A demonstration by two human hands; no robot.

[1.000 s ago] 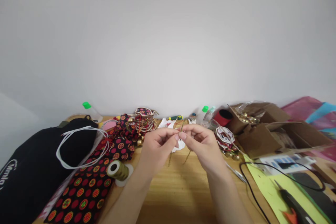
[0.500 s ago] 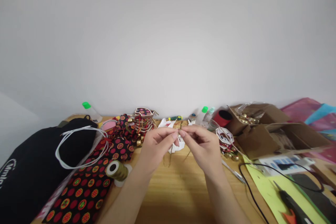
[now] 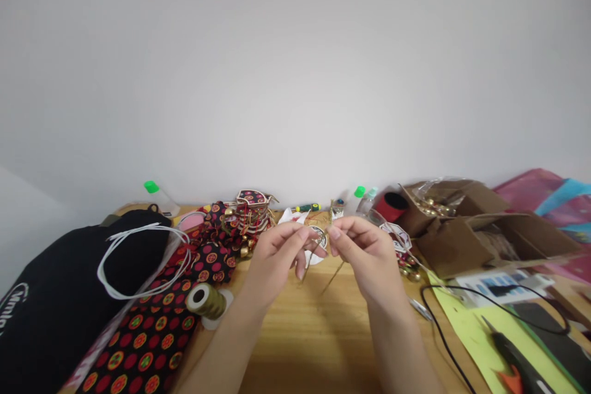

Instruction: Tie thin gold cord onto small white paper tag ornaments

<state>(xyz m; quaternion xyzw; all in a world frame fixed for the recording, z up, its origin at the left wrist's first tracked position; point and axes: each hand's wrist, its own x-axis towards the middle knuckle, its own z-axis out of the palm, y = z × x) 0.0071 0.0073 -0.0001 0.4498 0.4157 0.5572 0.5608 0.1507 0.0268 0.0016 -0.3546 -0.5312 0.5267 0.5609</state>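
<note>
Both hands are raised over the middle of the wooden table (image 3: 318, 345). My left hand (image 3: 279, 252) pinches a thin olive-gold cord (image 3: 333, 276) between thumb and forefinger, its other fingers loosely curled. A small gap away, my right hand (image 3: 362, 249) pinches the same-coloured cord, and a short stretch sticks up above its fingertips. Loose cord ends hang below both hands. Whether it is one cord or two I cannot tell. Behind the fingers lies a white paper piece (image 3: 286, 215) with a round printed patch, partly hidden.
On the left are a thread spool (image 3: 210, 303), patterned fabric (image 3: 138, 338), a white cable coil (image 3: 104, 271) and a black bag (image 3: 60, 283). Stacked patterned ornaments (image 3: 253, 209) stand behind. Cardboard boxes (image 3: 447, 246), tweezers (image 3: 420, 309) and a black hot-tipped tool (image 3: 517, 354) lie right.
My hands have moved apart slightly, the right one shifting rightward. More cord now shows above the right fingertips, and the round patch behind has come into view.
</note>
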